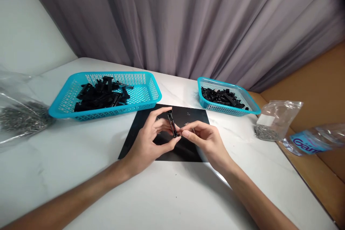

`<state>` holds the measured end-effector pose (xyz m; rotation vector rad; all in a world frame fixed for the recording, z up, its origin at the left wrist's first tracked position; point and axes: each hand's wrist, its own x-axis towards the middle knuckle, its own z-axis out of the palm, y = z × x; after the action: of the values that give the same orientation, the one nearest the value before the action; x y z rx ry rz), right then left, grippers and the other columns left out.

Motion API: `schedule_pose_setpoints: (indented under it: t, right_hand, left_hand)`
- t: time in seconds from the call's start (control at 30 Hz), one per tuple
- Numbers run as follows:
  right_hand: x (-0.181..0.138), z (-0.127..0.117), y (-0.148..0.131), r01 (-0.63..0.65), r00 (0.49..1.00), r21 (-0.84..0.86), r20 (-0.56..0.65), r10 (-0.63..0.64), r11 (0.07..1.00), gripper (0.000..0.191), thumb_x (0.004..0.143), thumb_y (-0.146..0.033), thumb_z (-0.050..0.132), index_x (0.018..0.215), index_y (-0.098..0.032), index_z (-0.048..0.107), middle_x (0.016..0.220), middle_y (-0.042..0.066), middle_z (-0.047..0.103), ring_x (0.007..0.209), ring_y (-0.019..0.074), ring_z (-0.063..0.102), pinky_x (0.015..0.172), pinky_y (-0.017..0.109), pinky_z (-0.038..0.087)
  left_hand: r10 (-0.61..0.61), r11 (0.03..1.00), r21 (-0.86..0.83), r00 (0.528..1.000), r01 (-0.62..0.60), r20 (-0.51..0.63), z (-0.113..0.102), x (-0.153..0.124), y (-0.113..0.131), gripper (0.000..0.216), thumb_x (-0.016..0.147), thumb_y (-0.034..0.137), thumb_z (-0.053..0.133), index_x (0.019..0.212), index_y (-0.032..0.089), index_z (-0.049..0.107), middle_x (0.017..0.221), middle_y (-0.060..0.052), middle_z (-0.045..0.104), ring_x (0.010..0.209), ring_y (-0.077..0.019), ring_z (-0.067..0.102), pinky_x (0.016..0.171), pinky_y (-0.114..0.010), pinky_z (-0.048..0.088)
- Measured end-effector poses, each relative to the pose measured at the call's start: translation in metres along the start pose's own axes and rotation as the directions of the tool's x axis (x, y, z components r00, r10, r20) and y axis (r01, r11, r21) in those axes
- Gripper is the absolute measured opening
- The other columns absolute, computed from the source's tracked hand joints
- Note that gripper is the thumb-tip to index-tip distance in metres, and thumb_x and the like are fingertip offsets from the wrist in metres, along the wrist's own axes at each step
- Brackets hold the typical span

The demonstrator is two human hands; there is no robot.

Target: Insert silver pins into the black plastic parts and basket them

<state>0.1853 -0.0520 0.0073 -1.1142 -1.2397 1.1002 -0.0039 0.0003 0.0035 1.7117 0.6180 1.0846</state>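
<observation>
Between the thumb and fingers of my left hand [147, 140] is a slim black plastic part [172, 124], held by its two ends and tilted slightly. It has a long slot with a shiny strip along it. My right hand [206, 138] is beside the part's lower end, with thumb and index finger pinched together; what they grip, if anything, is too small to make out. Both hands are above a black mat [188, 152]. A few tiny shiny metal pieces [186, 124] show on the mat, partly hidden behind the right fingers.
A large blue basket [63, 106] at left holds black plastic parts [104, 93]; a smaller blue basket [229, 109] at right holds more. Clear bags of metal pieces [24, 116] [266, 132] stand at both sides. A plastic bottle [312, 142] lies at far right. Grey curtain [167, 21] hangs behind.
</observation>
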Motion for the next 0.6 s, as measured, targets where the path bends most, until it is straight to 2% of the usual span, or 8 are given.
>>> schedule_pose_setpoints:
  t: [0.13,0.3,0.43,0.6]
  right_hand:
    - [-0.003,0.005,0.002,0.021,0.998,-0.019,-0.06,-0.022,1.0,0.014,0.084,-0.038,0.081,0.088,-0.025,0.079,0.096,0.004,0.08,0.087,0.0202,0.073,0.081,0.034,0.058]
    - [-0.006,0.007,0.003,0.039,0.994,-0.059,-0.101,-0.045,0.997,0.013,0.084,-0.038,0.082,0.089,-0.026,0.082,0.091,0.003,0.08,0.076,0.0173,0.067,0.069,0.03,0.052]
    - [-0.007,0.009,0.004,0.023,0.995,-0.008,-0.092,-0.024,1.0,0.01,0.083,-0.036,0.083,0.087,-0.028,0.083,0.09,0.002,0.079,0.079,0.016,0.065,0.071,0.028,0.049]
    - [-0.006,0.012,0.008,-0.004,0.997,0.09,-0.071,0.01,0.996,0.008,0.083,-0.034,0.083,0.089,-0.029,0.083,0.092,0.001,0.078,0.085,0.0165,0.066,0.078,0.029,0.05]
  left_hand:
    - [0.006,1.0,0.021,0.999,-0.005,-0.041,-0.001,-0.001,0.0,0.068,0.084,0.02,0.077,0.141,0.026,0.041,0.095,0.0,0.074,0.087,-0.0165,0.071,0.089,-0.034,0.062]
    - [0.034,0.999,0.037,0.997,-0.031,-0.071,-0.002,-0.002,-0.003,0.069,0.082,0.017,0.078,0.14,0.025,0.042,0.091,0.001,0.074,0.082,-0.0153,0.07,0.086,-0.032,0.061]
    - [0.084,0.994,0.074,0.992,-0.078,-0.09,-0.002,-0.004,-0.004,0.071,0.081,0.014,0.078,0.14,0.024,0.041,0.091,0.001,0.074,0.082,-0.0154,0.07,0.085,-0.032,0.06]
    - [0.083,0.995,0.066,0.993,-0.078,-0.086,-0.001,-0.005,-0.002,0.07,0.081,0.012,0.076,0.139,0.025,0.039,0.092,0.001,0.074,0.081,-0.0143,0.07,0.085,-0.032,0.06]
